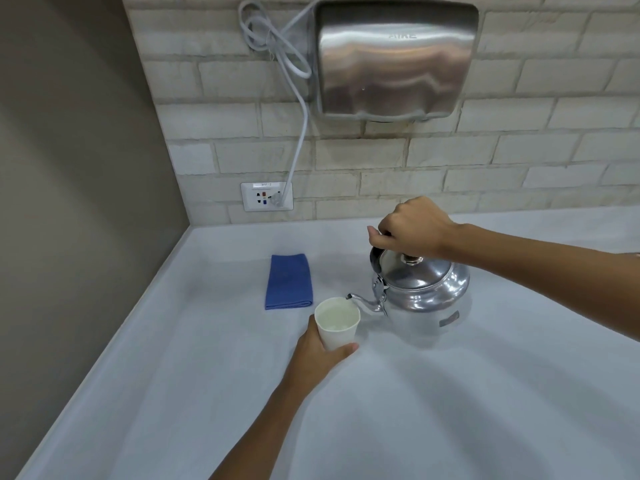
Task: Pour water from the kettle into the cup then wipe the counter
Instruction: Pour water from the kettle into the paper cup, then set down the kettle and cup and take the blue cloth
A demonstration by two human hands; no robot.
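On the pale counter (pixel 450 410) we are at the pouring step: our right hand (pixel 412 228) is closed around the kettle (pixel 426 285) handle, spout at the cup (pixel 337 322) rim. Our left hand (pixel 320 351) wraps the cup. Next, we judge, comes tipping gently, then fetching the blue cloth (pixel 289 282) lying just beyond the cup.
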